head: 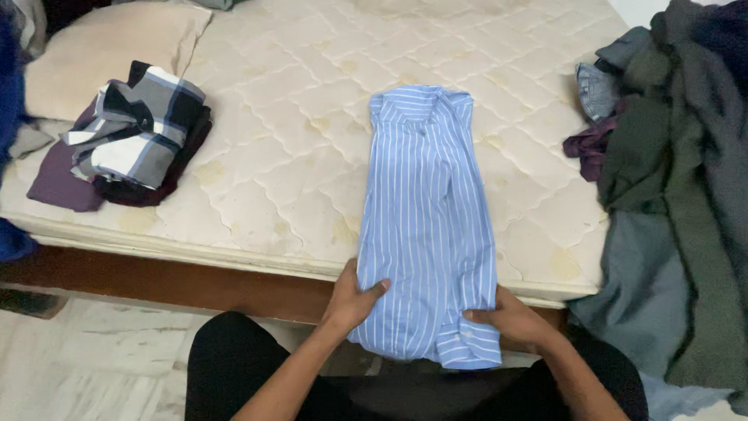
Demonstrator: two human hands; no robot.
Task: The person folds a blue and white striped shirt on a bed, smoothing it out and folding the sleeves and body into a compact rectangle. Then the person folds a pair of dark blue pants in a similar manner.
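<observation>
A blue striped shirt (425, 210) lies lengthwise on the quilted cream mattress (296, 117), folded into a narrow strip with its collar at the far end and its hem hanging over the near edge. My left hand (352, 296) grips the hem's left side, thumb on top. At the hem's right corner, my right hand (510, 318) pinches the cloth near a cuff.
A stack of folded clothes (132, 132), checked grey on top and dark purple below, sits at the mattress's left beside a pillow (101, 47). A heap of unfolded dark green and grey garments (678, 195) covers the right side. The wooden bed frame (179, 281) and marble floor (93, 359) lie below.
</observation>
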